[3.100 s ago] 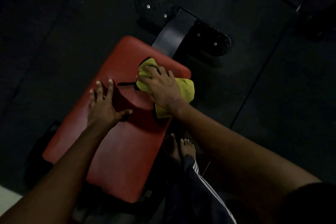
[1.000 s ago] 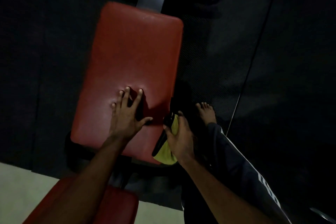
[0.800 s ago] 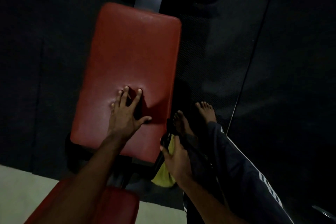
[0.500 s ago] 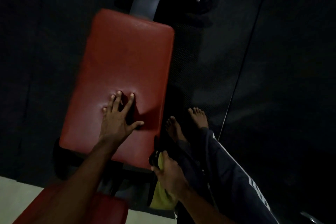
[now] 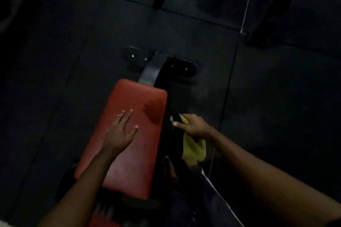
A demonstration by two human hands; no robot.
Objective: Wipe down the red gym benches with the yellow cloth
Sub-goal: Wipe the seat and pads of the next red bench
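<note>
Dark rubber mats (image 5: 73, 61) cover the dimly lit gym floor. On them stands a red bench (image 5: 134, 97) with a black metal foot (image 5: 160, 62) at its far end. The left hand (image 5: 120, 131) lies flat on the pad, fingers straight and spread, holding nothing. The right hand (image 5: 191, 125) is curled round the yellow cloth (image 5: 194, 150) against the bench's right side, and the cloth's loose end hangs below the hand. A bare foot (image 5: 170, 169) stands just beside the bench.
</note>
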